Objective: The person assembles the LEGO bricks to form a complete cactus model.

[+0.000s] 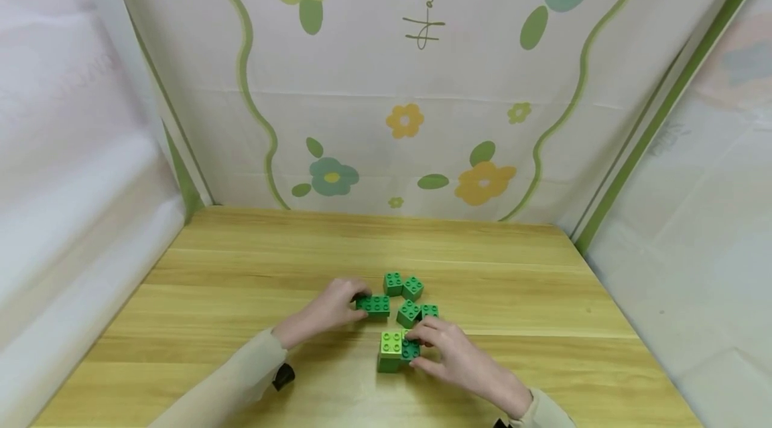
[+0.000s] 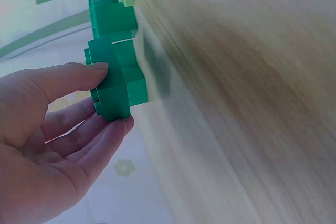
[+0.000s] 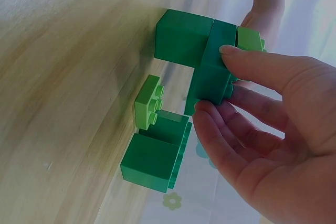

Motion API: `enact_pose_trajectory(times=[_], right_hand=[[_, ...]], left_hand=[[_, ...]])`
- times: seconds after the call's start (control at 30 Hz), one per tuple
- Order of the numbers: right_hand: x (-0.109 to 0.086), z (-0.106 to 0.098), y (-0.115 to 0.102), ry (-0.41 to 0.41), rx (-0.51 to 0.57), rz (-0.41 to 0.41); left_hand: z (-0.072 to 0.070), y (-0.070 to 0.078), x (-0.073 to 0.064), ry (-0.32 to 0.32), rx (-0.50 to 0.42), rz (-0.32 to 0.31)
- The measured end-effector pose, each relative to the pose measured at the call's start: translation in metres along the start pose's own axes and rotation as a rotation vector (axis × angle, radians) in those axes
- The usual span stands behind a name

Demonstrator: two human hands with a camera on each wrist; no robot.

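My left sleeve (image 1: 232,371): plain pale cream, long, some creasing, ends at wrist
My right sleeve (image 1: 547,413): same cream, partly in frame
My left wrist piece (image 1: 283,376): small, black, blocky
My right wrist piece (image 1: 502,424): black, just an edge visible

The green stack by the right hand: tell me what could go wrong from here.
Its dark green brick seems to overhang the base, so a press there by the right hand might tip the stack. If the left hand shifts the long green brick it grips, that could bump the small green blocks close by.
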State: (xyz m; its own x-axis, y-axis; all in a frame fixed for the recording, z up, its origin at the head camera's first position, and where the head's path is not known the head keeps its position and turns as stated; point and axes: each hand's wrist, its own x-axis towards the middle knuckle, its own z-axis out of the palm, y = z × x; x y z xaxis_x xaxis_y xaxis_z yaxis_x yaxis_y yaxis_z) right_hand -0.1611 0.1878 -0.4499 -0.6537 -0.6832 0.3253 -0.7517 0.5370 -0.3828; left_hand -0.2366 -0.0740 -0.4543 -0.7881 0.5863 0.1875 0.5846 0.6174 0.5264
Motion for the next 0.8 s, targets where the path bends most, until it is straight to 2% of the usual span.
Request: enact_pose_trajectory(times=[0.37, 0.5, 0.8], right_hand=[[0.000, 0.001, 0.000, 0.011, 0.003, -0.015], [0.000, 0.001, 0.000, 0.001, 0.004, -0.003], [0.003, 0.000, -0.001, -0.029, 0.019, 0.043]], left_hand=[[-0.013, 0.011, -0.014, 0.008, 0.009, 0.038], [-0.017, 0.015, -0.018, 0.021, 0.018, 0.073], [-0.030, 0.024, -0.027, 0.049, 0.041, 0.094]])
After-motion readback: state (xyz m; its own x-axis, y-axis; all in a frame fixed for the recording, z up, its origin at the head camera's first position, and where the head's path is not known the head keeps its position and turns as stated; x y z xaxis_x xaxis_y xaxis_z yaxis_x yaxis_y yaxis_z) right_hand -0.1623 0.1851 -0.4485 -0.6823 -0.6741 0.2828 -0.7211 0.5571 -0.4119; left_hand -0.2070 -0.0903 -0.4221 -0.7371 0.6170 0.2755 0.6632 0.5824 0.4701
